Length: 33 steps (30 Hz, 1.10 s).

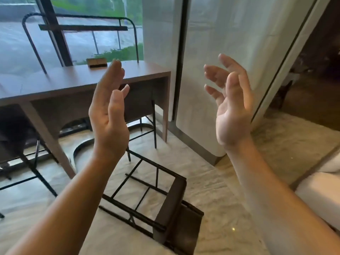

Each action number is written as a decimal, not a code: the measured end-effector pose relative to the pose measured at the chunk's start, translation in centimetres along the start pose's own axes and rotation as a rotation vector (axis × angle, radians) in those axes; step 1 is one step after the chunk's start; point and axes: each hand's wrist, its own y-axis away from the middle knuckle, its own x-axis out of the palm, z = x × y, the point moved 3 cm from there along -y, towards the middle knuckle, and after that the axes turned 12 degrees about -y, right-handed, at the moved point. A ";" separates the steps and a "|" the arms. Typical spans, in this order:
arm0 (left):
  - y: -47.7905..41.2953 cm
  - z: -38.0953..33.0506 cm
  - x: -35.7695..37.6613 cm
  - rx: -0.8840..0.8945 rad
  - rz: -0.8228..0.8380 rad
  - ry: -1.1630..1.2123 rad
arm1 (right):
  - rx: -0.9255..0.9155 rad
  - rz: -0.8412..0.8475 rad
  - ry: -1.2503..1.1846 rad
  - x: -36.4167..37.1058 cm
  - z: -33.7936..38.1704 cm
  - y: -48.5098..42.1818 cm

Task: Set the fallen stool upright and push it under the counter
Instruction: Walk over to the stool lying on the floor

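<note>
Head view: stool (165,205) on its side on the floor — well below both hands. Left hand (108,115) and right hand (231,107) raised, fingers spread, holding nothing.

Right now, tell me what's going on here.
A person stands over a fallen stool lying on its side on the pale floor, metal legs pointing toward the wooden counter. Both hands are raised, open and empty: the left hand and right hand hold nothing and touch nothing. Another stool stands tucked under the counter. The fallen one has not yet been picked up.
</note>
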 end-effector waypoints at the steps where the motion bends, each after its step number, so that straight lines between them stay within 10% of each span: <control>1: 0.5 0.8 0.6 -0.015 -0.015 -0.018 | 0.020 0.012 -0.017 -0.5 -1.4 -0.3; 21: 2.0 12.4 10.1 -0.168 -0.257 -0.378 | 0.284 0.328 -0.205 -5.1 -21.9 -7.7; 33: 7.9 13.4 27.7 -0.289 -0.526 -0.664 | 0.458 0.672 -0.458 -15.7 -32.0 -11.4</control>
